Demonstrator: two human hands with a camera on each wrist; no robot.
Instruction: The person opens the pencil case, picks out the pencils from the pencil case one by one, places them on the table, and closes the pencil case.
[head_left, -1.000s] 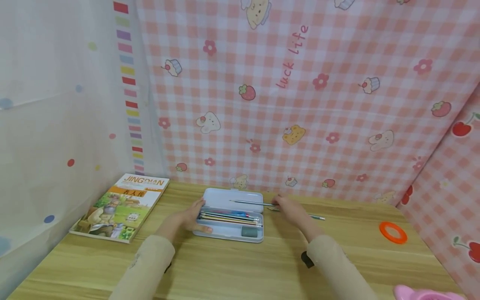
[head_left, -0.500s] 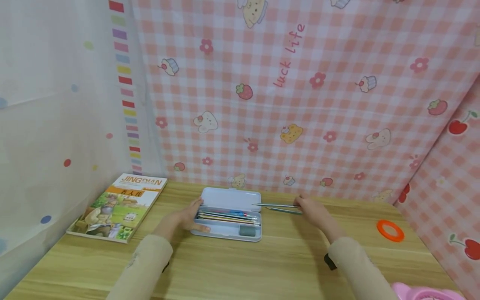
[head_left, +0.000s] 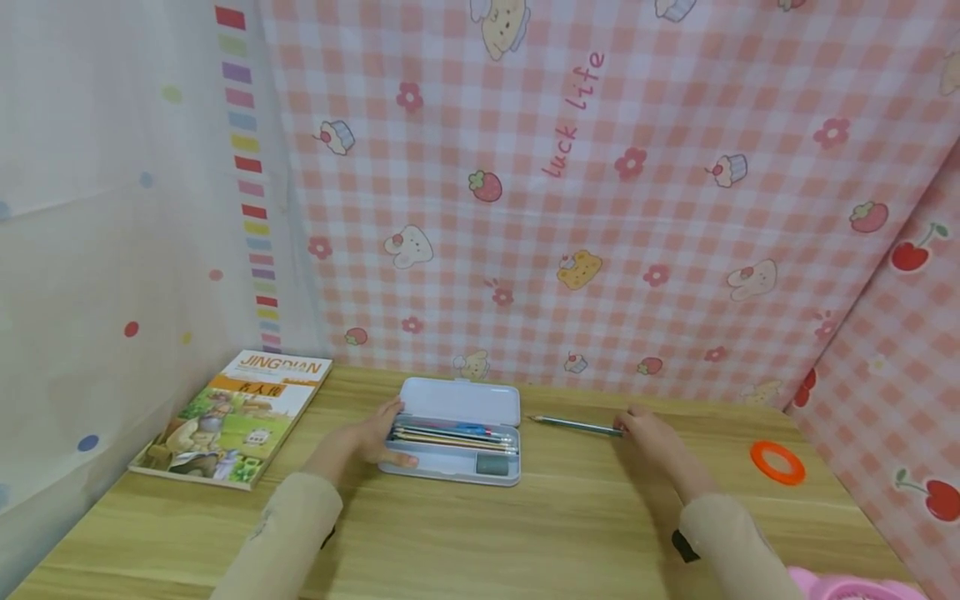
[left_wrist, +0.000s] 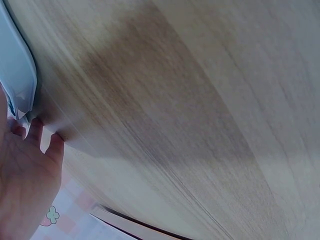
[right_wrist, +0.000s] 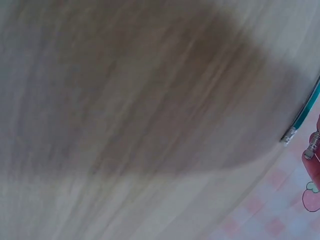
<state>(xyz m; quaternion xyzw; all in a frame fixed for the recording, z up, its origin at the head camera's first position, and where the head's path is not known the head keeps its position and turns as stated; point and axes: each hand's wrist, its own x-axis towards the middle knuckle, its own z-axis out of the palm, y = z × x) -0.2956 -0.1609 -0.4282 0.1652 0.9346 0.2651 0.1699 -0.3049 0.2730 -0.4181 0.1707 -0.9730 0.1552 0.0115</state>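
An open white pencil case (head_left: 459, 400) stands on the wooden table, with several pencils (head_left: 450, 442) in its tray and a dark grey-green block (head_left: 492, 464) at the tray's front right. My left hand (head_left: 369, 437) holds the case's left end, thumb over the front part and fingers toward the back. To the right of the case, my right hand (head_left: 651, 435) pinches a pencil (right_wrist: 313, 142) by its metal-capped end. In the right wrist view a green pencil (right_wrist: 306, 107) lies on the table beside that hand; in the head view the two pencils overlap.
A book (head_left: 236, 417) lies at the table's left. To the right are an orange ring (head_left: 757, 460) and, at the front right corner, part of a pink object (head_left: 832, 585). A pink checked cloth (head_left: 585, 208) hangs right behind the table.
My right hand has moved right and down toward the table, drawing its pencil away from above the case lid to beside the other pencil. My left hand stays on the case.
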